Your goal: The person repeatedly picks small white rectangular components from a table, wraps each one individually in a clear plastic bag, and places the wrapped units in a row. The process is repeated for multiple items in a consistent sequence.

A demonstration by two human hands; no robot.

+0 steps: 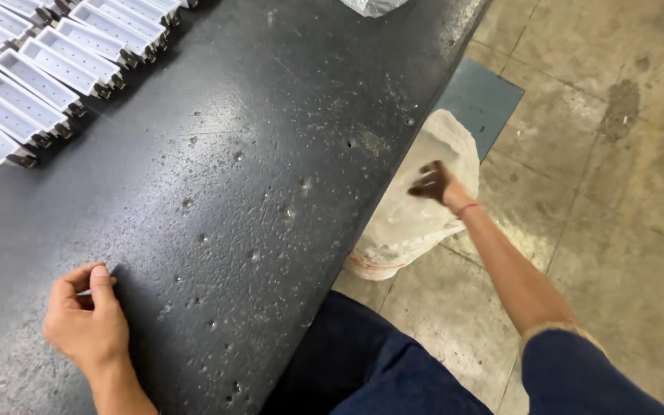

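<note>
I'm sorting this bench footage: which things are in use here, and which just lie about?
In use:
- white sack on the floor, under the right hand
- dark table, where the left hand rests, fingers curled

Lying about:
- rows of white trays, far corner
- clear bag, table's far edge

Worn on the head, looking steeply down from close above. Faces the dark worktable (270, 154), which fills the left and far part, and the concrete floor (624, 154) on the right. Only one view, so nothing shared.
</note>
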